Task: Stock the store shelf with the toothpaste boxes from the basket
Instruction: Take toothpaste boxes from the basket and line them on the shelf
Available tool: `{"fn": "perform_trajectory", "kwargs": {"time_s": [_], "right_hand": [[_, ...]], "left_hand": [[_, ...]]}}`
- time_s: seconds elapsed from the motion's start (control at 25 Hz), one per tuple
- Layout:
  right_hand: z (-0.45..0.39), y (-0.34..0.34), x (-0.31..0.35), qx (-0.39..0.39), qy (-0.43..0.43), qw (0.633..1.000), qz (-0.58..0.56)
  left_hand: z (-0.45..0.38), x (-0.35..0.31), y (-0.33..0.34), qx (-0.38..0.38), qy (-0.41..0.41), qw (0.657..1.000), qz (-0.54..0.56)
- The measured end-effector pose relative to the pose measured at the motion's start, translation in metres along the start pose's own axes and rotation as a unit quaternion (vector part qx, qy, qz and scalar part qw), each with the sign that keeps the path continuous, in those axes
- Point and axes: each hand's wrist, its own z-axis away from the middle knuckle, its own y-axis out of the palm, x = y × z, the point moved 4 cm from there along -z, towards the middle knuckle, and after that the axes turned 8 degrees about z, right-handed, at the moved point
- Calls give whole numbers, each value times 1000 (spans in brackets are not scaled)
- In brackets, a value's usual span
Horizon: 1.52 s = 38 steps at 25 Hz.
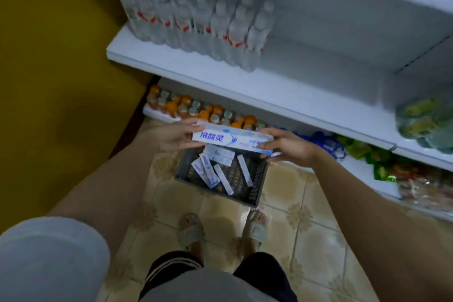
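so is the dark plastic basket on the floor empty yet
Not empty. Several white-and-blue toothpaste boxes lie loose inside the dark slatted plastic basket, below the one held by both hands.

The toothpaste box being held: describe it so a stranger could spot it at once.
Start at the white shelf with the water bottles; below its front edge, over the dark basket on the tiled floor, the left hand and right hand grip a long white-and-blue toothpaste box by its ends. Unlike the boxes in the basket, it is lifted and level.
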Motion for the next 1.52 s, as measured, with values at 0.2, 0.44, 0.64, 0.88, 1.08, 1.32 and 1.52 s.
{"fn": "perform_trajectory", "kwargs": {"time_s": [0.2, 0.44, 0.64, 0.88, 1.08, 1.32, 1.52], "right_hand": [[54, -10, 81, -74, -92, 993, -31], [113, -38, 169, -176, -199, 964, -25], [183, -62, 240, -235, -277, 931, -24], [286, -98, 324, -337, -370, 865, -19], [357, -118, 367, -381, -424, 821, -15], [410, -148, 401, -414, -463, 784, -20], [432, -173, 419, -469, -459, 754, 23]], "left_hand": [[57, -54, 13, 31, 63, 997, 36], [111, -152, 46, 68, 138, 988, 18], [168, -236, 92, 129, 196, 971, -51], [256, -338, 178, 198, 279, 925, -167], [328, -392, 242, 240, 321, 889, -220], [372, -423, 307, 194, 451, 859, -146], [364, -436, 347, 166, 507, 844, -55]]}}
